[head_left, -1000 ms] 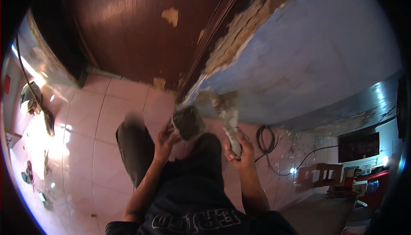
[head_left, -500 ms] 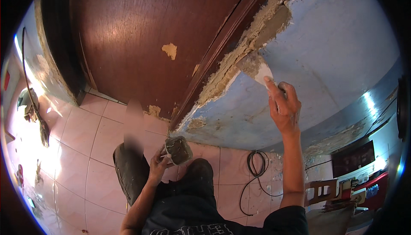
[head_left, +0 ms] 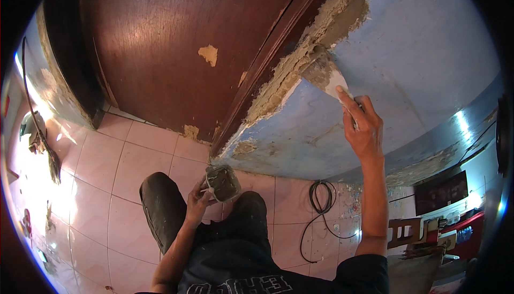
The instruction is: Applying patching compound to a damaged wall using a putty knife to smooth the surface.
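My right hand [head_left: 365, 125] is closed on a putty knife [head_left: 325, 75], its index finger stretched along the blade. Grey-brown filler smears the blade, whose front edge rests against the rough filler strip [head_left: 286, 80] between the brown door frame [head_left: 256, 88] and the blue wall [head_left: 385, 74]. Low down, above my knees, my left hand [head_left: 199, 200] grips a small square tub [head_left: 224, 184] by its side. Wet grey filler lies in the tub, and a pale handle-like piece shows by my fingers.
A brown wooden door [head_left: 176, 42] with chipped patches fills the upper left. On the pink tiled floor [head_left: 136, 171] lies a coiled black cable [head_left: 321, 200]. A broom [head_left: 45, 144] leans at far left; a wooden chair [head_left: 404, 233] stands at lower right.
My right hand and the putty knife have shifted slightly to the right. The tub in my left hand is a little higher in the picture, as the view has tilted slightly.
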### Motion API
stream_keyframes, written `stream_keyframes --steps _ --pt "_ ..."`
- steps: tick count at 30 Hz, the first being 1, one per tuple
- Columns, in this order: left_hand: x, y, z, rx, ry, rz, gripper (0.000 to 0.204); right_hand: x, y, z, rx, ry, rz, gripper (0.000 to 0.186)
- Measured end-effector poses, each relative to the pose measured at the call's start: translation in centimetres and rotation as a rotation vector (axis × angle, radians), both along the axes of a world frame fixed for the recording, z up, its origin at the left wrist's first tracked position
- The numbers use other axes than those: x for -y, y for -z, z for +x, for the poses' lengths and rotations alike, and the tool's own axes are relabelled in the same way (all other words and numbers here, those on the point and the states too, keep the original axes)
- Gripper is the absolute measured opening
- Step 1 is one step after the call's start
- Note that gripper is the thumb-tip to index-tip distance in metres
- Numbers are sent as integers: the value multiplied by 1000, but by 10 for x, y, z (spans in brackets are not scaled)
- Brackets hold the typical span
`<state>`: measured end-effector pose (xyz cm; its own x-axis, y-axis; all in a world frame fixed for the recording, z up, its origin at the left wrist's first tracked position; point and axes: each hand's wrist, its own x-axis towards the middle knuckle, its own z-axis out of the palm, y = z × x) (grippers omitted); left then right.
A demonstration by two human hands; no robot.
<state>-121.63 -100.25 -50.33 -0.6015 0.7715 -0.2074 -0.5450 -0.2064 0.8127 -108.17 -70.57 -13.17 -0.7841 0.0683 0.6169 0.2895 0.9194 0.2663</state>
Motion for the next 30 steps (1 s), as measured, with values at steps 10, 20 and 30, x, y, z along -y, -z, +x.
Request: stream_keyframes --steps 10,20,30 --pt "0 -6 -2 6 23 39 64 39 -9 7 -33 11 83 66" --pt "-1 7 -2 7 4 12 62 31 -11 -3 -16 104 91 65" --pt "-3 2 -4 -9 21 22 61 37 -21 19 -28 30 104 60"
